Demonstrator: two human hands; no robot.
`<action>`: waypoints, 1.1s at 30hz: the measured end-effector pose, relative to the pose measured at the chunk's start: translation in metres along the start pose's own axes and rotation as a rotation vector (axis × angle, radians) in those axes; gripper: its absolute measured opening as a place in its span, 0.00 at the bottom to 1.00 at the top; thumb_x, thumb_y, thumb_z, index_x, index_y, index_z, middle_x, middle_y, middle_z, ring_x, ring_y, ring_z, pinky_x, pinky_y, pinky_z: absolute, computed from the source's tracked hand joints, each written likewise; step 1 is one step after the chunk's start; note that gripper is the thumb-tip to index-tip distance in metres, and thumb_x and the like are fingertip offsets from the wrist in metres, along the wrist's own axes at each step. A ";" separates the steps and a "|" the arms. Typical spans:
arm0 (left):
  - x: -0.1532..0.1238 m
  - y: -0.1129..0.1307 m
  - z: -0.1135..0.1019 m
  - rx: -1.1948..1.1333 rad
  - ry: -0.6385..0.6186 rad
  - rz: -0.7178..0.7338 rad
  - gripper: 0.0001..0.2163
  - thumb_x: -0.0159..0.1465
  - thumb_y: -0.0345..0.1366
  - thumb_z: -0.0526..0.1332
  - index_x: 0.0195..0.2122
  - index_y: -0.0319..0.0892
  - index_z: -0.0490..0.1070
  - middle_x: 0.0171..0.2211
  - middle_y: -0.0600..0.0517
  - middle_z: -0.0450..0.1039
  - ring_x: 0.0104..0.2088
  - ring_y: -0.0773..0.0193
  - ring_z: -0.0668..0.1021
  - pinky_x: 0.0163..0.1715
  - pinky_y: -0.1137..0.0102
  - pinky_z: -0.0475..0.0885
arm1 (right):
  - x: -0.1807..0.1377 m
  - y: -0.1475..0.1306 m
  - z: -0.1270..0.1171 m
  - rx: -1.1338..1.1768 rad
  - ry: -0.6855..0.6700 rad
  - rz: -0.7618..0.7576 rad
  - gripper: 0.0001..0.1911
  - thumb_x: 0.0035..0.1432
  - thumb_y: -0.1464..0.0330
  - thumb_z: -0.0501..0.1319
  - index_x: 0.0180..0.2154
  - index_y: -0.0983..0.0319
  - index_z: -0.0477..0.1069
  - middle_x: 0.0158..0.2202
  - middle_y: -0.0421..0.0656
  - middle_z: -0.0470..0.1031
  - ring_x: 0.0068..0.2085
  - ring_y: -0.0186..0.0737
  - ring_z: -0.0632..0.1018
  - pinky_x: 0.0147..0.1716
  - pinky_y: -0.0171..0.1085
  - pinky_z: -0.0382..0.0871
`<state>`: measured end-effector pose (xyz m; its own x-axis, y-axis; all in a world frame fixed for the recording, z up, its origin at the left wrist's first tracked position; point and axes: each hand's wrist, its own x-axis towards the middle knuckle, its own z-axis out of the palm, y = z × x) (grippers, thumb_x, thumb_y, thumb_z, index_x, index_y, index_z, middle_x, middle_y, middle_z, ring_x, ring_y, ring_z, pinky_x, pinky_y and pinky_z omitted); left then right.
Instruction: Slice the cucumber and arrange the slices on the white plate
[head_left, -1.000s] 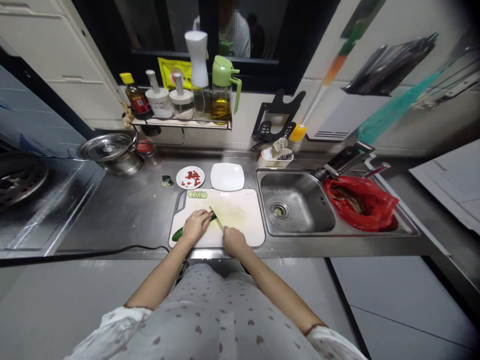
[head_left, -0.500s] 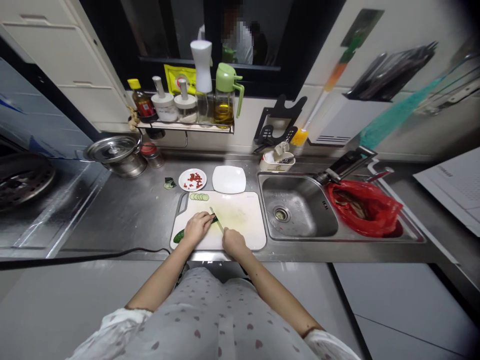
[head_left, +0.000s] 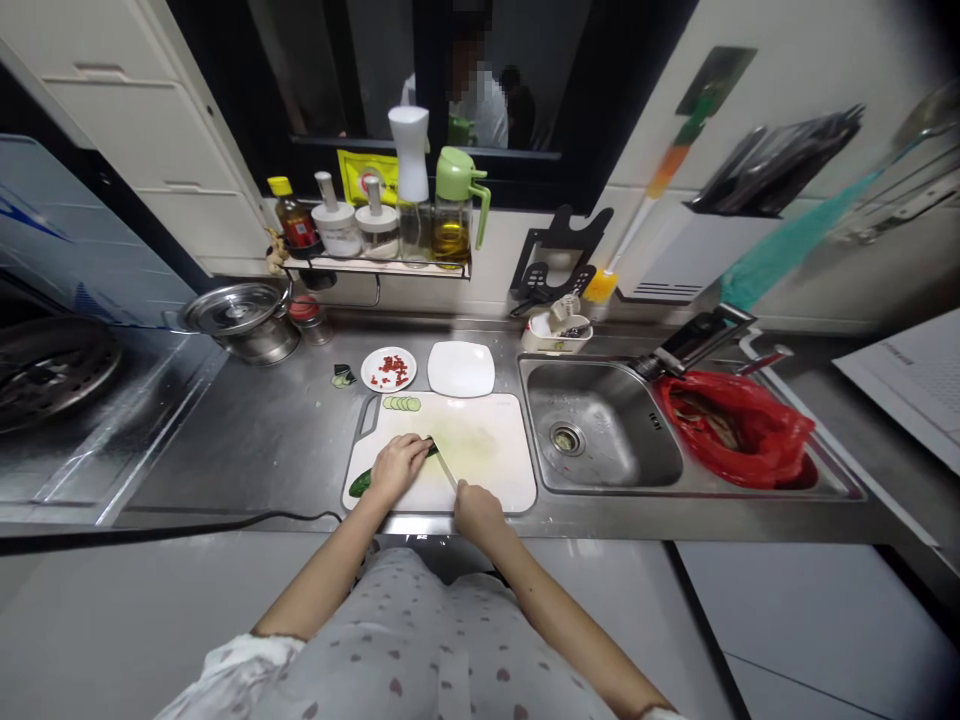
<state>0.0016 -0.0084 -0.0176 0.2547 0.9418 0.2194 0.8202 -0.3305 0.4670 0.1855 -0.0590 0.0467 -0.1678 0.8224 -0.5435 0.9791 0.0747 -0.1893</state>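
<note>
My left hand (head_left: 400,467) is closed over a dark green cucumber (head_left: 361,484), pressing it to the white cutting board (head_left: 506,470). Its middle is hidden under my fingers; one end shows at the left and the cut end at the right. In my right hand (head_left: 478,512) is the handle of a knife (head_left: 445,463), whose blade slants up and left to the cut end of the cucumber. A row of pale green cucumber slices (head_left: 402,404) overlaps at the board's top left. Behind the board are a plate of chopped red pieces (head_left: 388,370) and a square white plate (head_left: 461,369).
Right of the board is a steel sink (head_left: 600,430), with a red plastic bag (head_left: 739,430) beyond it. A lidded pot (head_left: 251,325) and a red-lidded jar (head_left: 309,320) stand back left. Above hangs a shelf (head_left: 375,265) with bottles. Dark peel scraps (head_left: 343,375) lie left of the plates.
The knife has shifted slightly toward me and right, its tip now nearer the cucumber's cut end. My left hand still holds the cucumber. The whole view has tilted slightly.
</note>
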 end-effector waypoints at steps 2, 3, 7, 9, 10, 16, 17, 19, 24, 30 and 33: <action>0.000 0.001 -0.001 -0.003 0.003 -0.003 0.12 0.68 0.37 0.55 0.46 0.49 0.77 0.42 0.50 0.75 0.42 0.63 0.74 0.43 0.69 0.70 | -0.001 0.000 0.000 -0.010 0.003 -0.006 0.17 0.61 0.78 0.47 0.48 0.68 0.68 0.42 0.56 0.78 0.46 0.48 0.79 0.41 0.39 0.70; 0.000 0.002 -0.001 -0.004 0.003 -0.004 0.12 0.68 0.37 0.55 0.46 0.49 0.77 0.42 0.50 0.75 0.42 0.63 0.74 0.43 0.69 0.70 | -0.001 -0.001 0.000 -0.012 0.007 -0.010 0.17 0.61 0.78 0.47 0.48 0.68 0.68 0.43 0.56 0.78 0.46 0.48 0.79 0.40 0.39 0.70; 0.000 0.003 -0.003 -0.003 0.004 -0.003 0.12 0.68 0.37 0.55 0.45 0.48 0.77 0.42 0.50 0.75 0.42 0.63 0.74 0.43 0.69 0.70 | 0.004 -0.004 -0.003 -0.002 0.016 -0.006 0.17 0.62 0.78 0.47 0.49 0.67 0.68 0.43 0.56 0.77 0.47 0.47 0.79 0.41 0.39 0.69; 0.000 0.004 -0.003 -0.002 0.001 -0.003 0.12 0.68 0.37 0.55 0.45 0.48 0.77 0.42 0.50 0.75 0.42 0.63 0.74 0.44 0.69 0.70 | 0.008 -0.006 -0.005 0.006 0.012 -0.002 0.16 0.62 0.77 0.48 0.49 0.67 0.67 0.43 0.56 0.78 0.47 0.47 0.79 0.41 0.39 0.69; 0.000 0.004 -0.004 -0.002 -0.002 -0.003 0.12 0.68 0.37 0.55 0.45 0.49 0.77 0.42 0.50 0.75 0.42 0.63 0.74 0.44 0.69 0.70 | 0.011 -0.008 -0.006 0.012 0.011 -0.002 0.16 0.62 0.77 0.48 0.49 0.67 0.67 0.43 0.56 0.78 0.47 0.48 0.79 0.41 0.39 0.69; 0.000 0.007 -0.007 0.005 -0.014 -0.014 0.12 0.68 0.37 0.54 0.45 0.49 0.77 0.42 0.50 0.75 0.42 0.62 0.74 0.44 0.68 0.70 | 0.031 -0.017 -0.013 0.050 0.022 -0.012 0.16 0.61 0.77 0.50 0.48 0.67 0.68 0.44 0.55 0.77 0.47 0.47 0.79 0.40 0.38 0.68; 0.000 0.007 -0.008 0.006 -0.014 -0.015 0.12 0.68 0.37 0.54 0.45 0.49 0.77 0.42 0.50 0.75 0.42 0.62 0.74 0.44 0.68 0.70 | 0.034 -0.019 -0.014 0.052 0.023 -0.010 0.16 0.61 0.77 0.49 0.48 0.67 0.67 0.44 0.55 0.77 0.47 0.47 0.79 0.40 0.37 0.68; 0.000 0.008 -0.009 0.008 -0.013 -0.016 0.12 0.68 0.37 0.54 0.45 0.49 0.77 0.42 0.50 0.75 0.43 0.62 0.74 0.44 0.68 0.70 | 0.039 -0.022 -0.017 0.052 0.025 -0.008 0.16 0.61 0.77 0.49 0.49 0.67 0.67 0.45 0.55 0.77 0.48 0.46 0.78 0.41 0.37 0.68; 0.001 0.007 -0.009 0.000 -0.016 -0.019 0.12 0.68 0.37 0.55 0.45 0.49 0.77 0.42 0.50 0.75 0.43 0.62 0.74 0.44 0.69 0.70 | 0.044 -0.025 -0.020 0.052 0.038 -0.026 0.19 0.61 0.77 0.48 0.52 0.67 0.66 0.44 0.55 0.78 0.48 0.46 0.78 0.41 0.37 0.68; 0.000 0.004 -0.006 0.015 -0.018 -0.015 0.12 0.68 0.38 0.54 0.46 0.48 0.77 0.43 0.50 0.75 0.43 0.62 0.74 0.43 0.68 0.70 | 0.039 -0.023 -0.020 0.044 0.035 -0.017 0.17 0.62 0.77 0.49 0.51 0.67 0.66 0.45 0.55 0.77 0.48 0.47 0.78 0.41 0.38 0.68; 0.000 0.002 -0.004 0.020 -0.017 -0.018 0.12 0.68 0.38 0.55 0.46 0.48 0.77 0.43 0.50 0.76 0.42 0.62 0.74 0.43 0.68 0.70 | 0.031 -0.019 -0.017 0.034 0.011 -0.003 0.17 0.61 0.77 0.49 0.50 0.67 0.67 0.45 0.55 0.77 0.48 0.48 0.78 0.41 0.38 0.68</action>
<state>0.0015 -0.0092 -0.0134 0.2487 0.9484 0.1966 0.8346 -0.3129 0.4534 0.1635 -0.0257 0.0474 -0.1692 0.8282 -0.5343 0.9741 0.0580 -0.2185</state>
